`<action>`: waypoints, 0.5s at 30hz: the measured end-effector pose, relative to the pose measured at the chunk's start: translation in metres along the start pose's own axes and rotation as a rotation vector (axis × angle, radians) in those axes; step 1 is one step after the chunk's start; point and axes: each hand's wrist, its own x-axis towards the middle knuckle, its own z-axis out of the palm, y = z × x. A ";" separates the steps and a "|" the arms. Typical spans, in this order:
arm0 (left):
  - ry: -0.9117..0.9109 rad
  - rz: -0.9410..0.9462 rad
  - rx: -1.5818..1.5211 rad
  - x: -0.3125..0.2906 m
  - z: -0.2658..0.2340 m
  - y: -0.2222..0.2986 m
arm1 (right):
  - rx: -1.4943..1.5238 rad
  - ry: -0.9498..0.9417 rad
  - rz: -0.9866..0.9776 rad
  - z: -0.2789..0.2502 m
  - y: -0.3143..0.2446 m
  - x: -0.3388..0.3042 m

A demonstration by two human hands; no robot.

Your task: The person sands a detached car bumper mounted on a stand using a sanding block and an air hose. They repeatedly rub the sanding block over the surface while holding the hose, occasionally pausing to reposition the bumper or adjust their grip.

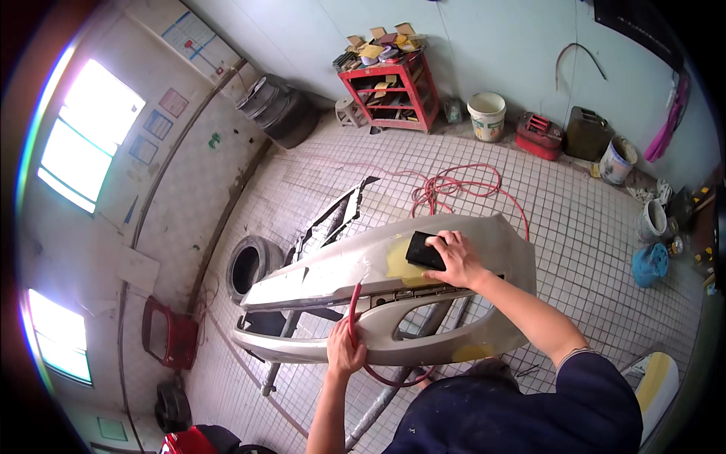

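A silver-grey car bumper (491,234) rests on a metal stand (290,324) in front of me. My right hand (457,259) is closed over a black sanding block (423,253). The block lies against a yellow filler patch (398,263) on the bumper's upper face. Lower and to the left, my left hand (345,349) grips a red hose (353,309) beside the bumper's lower opening. The hose end points up toward the bumper, and a clear streak that looks like water shows just above it. Another yellow patch (470,352) marks the lower edge.
Coiled red hose (446,185) lies on the tiled floor behind the bumper. A tire (252,263) and a black frame part (333,216) are to its left. Along the far wall stand a red shelf cart (408,94), a white bucket (486,117) and a red jerrycan (538,136).
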 end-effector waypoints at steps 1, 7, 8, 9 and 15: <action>-0.001 0.038 -0.004 0.003 0.002 0.004 | -0.013 0.021 -0.030 0.002 0.000 0.002; 0.041 -0.051 -0.021 -0.003 0.004 0.007 | -0.005 -0.076 -0.328 -0.019 0.001 -0.001; 0.047 -0.024 -0.012 -0.002 0.005 0.008 | 0.012 -0.048 -0.348 -0.016 0.000 0.006; 0.055 0.003 -0.003 0.000 0.007 0.009 | 0.026 -0.020 -0.371 -0.014 -0.002 0.013; 0.050 0.010 -0.002 0.007 0.013 0.008 | 0.036 0.017 -0.411 0.010 -0.023 0.061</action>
